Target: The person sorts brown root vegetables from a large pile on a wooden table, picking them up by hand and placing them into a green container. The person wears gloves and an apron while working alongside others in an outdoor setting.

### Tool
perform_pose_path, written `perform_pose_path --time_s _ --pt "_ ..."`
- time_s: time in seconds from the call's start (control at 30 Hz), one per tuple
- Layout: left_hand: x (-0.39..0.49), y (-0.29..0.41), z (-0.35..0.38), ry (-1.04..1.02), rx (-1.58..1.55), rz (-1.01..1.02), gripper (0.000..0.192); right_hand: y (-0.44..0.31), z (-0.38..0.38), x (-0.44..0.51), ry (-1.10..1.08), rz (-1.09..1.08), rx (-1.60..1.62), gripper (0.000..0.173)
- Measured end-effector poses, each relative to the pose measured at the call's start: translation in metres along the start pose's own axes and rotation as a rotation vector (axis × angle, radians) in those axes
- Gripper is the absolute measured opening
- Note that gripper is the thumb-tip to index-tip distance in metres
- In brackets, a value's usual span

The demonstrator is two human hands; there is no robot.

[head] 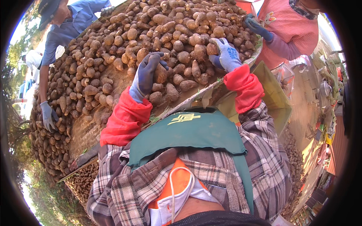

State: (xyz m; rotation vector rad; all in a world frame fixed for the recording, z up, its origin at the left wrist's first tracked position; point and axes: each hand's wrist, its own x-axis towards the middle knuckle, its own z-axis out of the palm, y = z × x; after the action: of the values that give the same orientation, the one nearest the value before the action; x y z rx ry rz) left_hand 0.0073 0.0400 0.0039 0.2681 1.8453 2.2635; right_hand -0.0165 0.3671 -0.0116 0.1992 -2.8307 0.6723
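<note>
A large heap of brown taro corms [172,36] spreads over the work surface before me. My left hand [147,75], in a grey and dark-blue work glove, is closed around a hairy taro corm [161,74] at the near side of the heap. Farther right, my right hand [227,55] wears a matching glove with printing on its back. Its thumb and fingers lie on either side of a rounded corm [212,49], which still sits among the others. Between my hands lie more corms, among them a pointed one [195,68].
One co-worker's gloved hand [49,115] touches the heap at left; another's gloved hand [258,26] reaches in at upper right. The surface's near edge [195,97] crosses before my green apron [186,132]. An olive-yellow bag [270,93] hangs at right. Small corms [84,180] lie below at left.
</note>
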Motion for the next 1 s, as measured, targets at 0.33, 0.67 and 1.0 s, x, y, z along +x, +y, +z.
perform_pose_path --time_s 0.33,0.67,1.0 --pt "0.021 0.012 0.030 -0.084 0.971 0.659 0.090 -0.023 -0.032 -0.032 -0.029 0.143 1.301 0.052" --pt "0.038 0.053 0.028 -0.437 0.434 0.182 0.085 -0.079 -0.020 -0.035 -0.581 0.113 1.619 0.050" --pt "0.041 0.024 0.016 0.144 0.999 0.522 0.082 -0.116 0.025 -0.020 -0.293 0.044 1.385 0.040"
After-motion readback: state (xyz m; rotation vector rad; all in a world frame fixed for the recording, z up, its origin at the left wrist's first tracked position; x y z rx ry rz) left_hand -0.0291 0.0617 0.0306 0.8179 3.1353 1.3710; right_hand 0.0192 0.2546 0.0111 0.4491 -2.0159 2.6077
